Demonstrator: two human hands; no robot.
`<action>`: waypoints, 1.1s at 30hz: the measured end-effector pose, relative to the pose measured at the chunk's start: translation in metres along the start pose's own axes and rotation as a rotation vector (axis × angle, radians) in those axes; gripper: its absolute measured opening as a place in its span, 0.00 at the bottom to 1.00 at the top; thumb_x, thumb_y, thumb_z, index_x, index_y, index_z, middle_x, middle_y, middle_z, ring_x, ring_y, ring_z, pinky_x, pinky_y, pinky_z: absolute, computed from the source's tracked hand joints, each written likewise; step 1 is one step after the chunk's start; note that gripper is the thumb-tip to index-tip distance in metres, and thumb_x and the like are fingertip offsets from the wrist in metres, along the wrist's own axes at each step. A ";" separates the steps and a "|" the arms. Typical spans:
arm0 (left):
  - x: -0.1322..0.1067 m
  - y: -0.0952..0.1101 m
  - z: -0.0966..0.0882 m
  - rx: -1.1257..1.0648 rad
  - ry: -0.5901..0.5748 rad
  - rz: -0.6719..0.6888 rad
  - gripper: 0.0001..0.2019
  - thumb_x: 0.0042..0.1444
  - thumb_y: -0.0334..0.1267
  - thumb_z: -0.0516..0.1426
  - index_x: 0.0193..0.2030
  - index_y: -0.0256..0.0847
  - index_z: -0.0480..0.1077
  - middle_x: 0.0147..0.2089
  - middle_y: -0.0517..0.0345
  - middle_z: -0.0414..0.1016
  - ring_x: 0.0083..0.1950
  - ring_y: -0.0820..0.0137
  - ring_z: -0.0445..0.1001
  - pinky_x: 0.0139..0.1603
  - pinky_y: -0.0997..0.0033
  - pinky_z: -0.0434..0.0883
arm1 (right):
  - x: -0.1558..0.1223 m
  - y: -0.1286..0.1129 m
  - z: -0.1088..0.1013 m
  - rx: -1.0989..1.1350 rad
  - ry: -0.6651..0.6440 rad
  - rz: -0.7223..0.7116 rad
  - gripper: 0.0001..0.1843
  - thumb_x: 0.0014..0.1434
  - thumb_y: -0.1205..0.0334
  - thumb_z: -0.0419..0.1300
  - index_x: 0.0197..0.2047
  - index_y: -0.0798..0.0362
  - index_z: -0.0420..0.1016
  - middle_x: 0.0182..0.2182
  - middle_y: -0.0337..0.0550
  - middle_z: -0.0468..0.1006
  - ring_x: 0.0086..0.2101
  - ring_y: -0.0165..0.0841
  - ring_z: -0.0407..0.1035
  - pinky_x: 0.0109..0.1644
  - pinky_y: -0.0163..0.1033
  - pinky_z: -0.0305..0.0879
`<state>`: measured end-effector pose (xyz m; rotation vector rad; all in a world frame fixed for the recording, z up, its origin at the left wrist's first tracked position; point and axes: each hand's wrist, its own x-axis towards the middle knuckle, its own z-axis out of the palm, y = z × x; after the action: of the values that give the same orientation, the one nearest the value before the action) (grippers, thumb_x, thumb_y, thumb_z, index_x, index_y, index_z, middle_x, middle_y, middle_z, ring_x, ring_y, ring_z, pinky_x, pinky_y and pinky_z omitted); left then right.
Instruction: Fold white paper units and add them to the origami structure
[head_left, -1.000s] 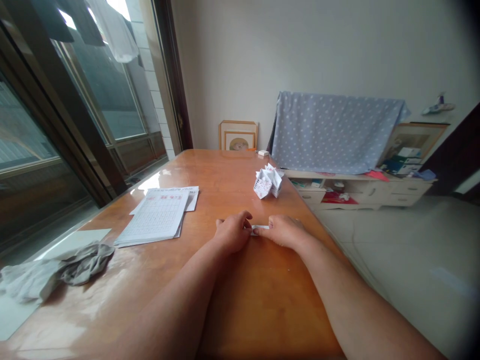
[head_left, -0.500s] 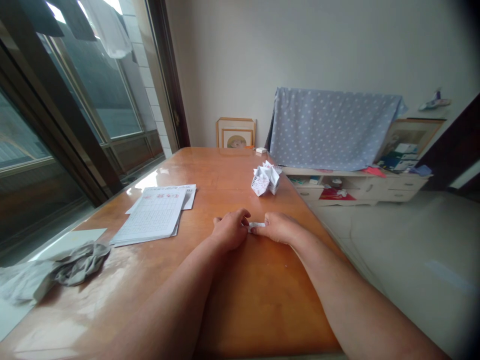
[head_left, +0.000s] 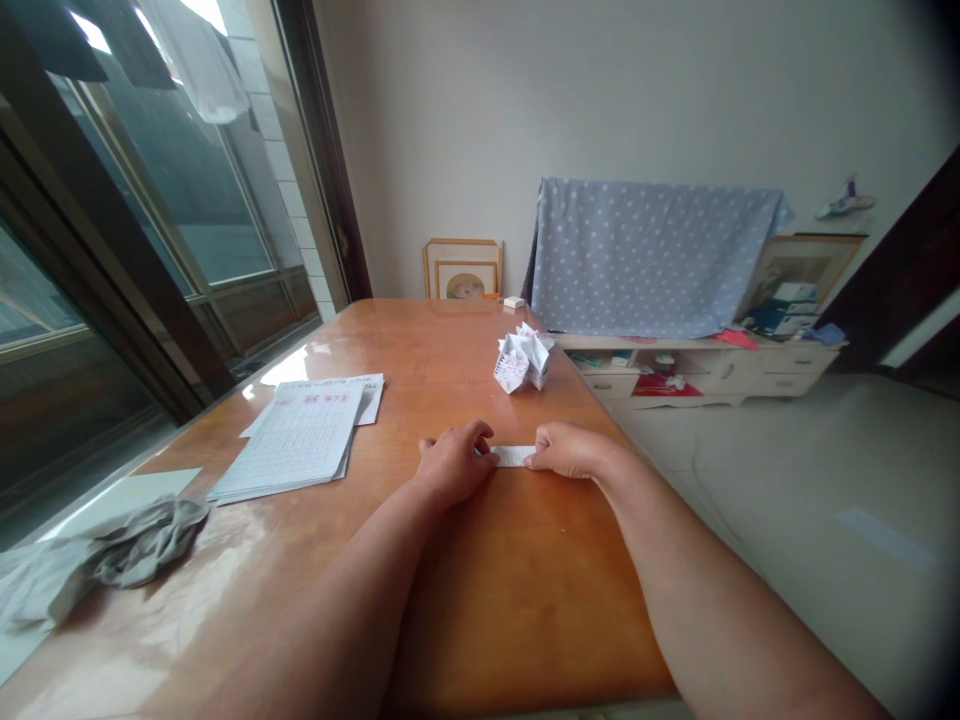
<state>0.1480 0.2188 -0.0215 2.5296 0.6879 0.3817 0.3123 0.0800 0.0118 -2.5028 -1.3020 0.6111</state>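
Note:
A narrow folded strip of white paper (head_left: 513,457) with faint printed lines lies low over the wooden table (head_left: 480,580). Its left end is pinched by my left hand (head_left: 456,460), whose thumb and forefinger are partly turned away. My right hand (head_left: 566,450) grips the other end between thumb and curled fingers. Only the middle of the strip shows between the two hands. Just beyond them stands a cluster of folded paper shapes (head_left: 523,360), white with printed and reddish marks.
On the left lies a stack of printed sheets (head_left: 289,440). Nearer, a crumpled grey cloth (head_left: 150,540) rests by a pale sheet (head_left: 161,487). A small white box (head_left: 514,302) sits at the table's far end. A low white cabinet (head_left: 780,380) stands beyond the right edge.
My right hand has shifted slightly away from the left, and more of the paper strip shows between them. The view has turned a little to the right.

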 end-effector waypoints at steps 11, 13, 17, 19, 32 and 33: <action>-0.003 0.002 -0.002 0.080 -0.002 0.048 0.13 0.57 0.42 0.57 0.49 0.52 0.73 0.48 0.59 0.80 0.51 0.58 0.74 0.52 0.56 0.61 | 0.003 0.004 0.003 0.004 -0.004 -0.017 0.20 0.56 0.43 0.62 0.29 0.52 0.74 0.25 0.40 0.75 0.24 0.31 0.64 0.26 0.37 0.49; -0.003 0.002 -0.002 0.093 -0.001 0.057 0.13 0.57 0.42 0.57 0.49 0.52 0.73 0.48 0.59 0.79 0.51 0.58 0.74 0.52 0.56 0.61 | 0.003 0.002 0.004 -0.038 -0.024 -0.021 0.20 0.55 0.43 0.63 0.28 0.52 0.73 0.25 0.40 0.75 0.24 0.31 0.64 0.26 0.37 0.49; -0.003 0.003 -0.002 0.109 -0.004 0.058 0.12 0.58 0.42 0.56 0.48 0.52 0.73 0.48 0.59 0.79 0.51 0.59 0.74 0.52 0.56 0.61 | 0.004 -0.004 0.001 -0.096 -0.053 -0.004 0.19 0.55 0.45 0.63 0.27 0.53 0.72 0.25 0.41 0.74 0.24 0.31 0.63 0.27 0.37 0.49; -0.003 0.003 -0.003 0.112 -0.006 0.059 0.12 0.58 0.42 0.56 0.48 0.52 0.73 0.48 0.59 0.79 0.51 0.59 0.74 0.52 0.56 0.61 | 0.004 -0.004 0.000 -0.096 -0.060 -0.002 0.19 0.55 0.45 0.64 0.27 0.53 0.72 0.25 0.40 0.73 0.23 0.30 0.62 0.27 0.37 0.49; -0.008 0.010 -0.010 0.068 0.034 0.102 0.14 0.54 0.34 0.56 0.47 0.51 0.74 0.48 0.58 0.79 0.50 0.58 0.75 0.52 0.57 0.62 | 0.016 0.017 0.014 0.223 0.383 -0.156 0.11 0.58 0.52 0.60 0.36 0.50 0.75 0.33 0.38 0.79 0.32 0.32 0.68 0.34 0.34 0.57; -0.008 0.010 -0.010 0.069 0.043 0.099 0.15 0.54 0.34 0.56 0.48 0.51 0.74 0.49 0.58 0.79 0.52 0.57 0.74 0.52 0.56 0.62 | 0.015 0.015 0.014 0.224 0.375 -0.175 0.09 0.57 0.53 0.60 0.37 0.49 0.76 0.34 0.39 0.79 0.33 0.32 0.68 0.36 0.34 0.58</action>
<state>0.1418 0.2111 -0.0089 2.6346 0.6032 0.4550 0.3240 0.0846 -0.0102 -2.1610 -1.2156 0.2186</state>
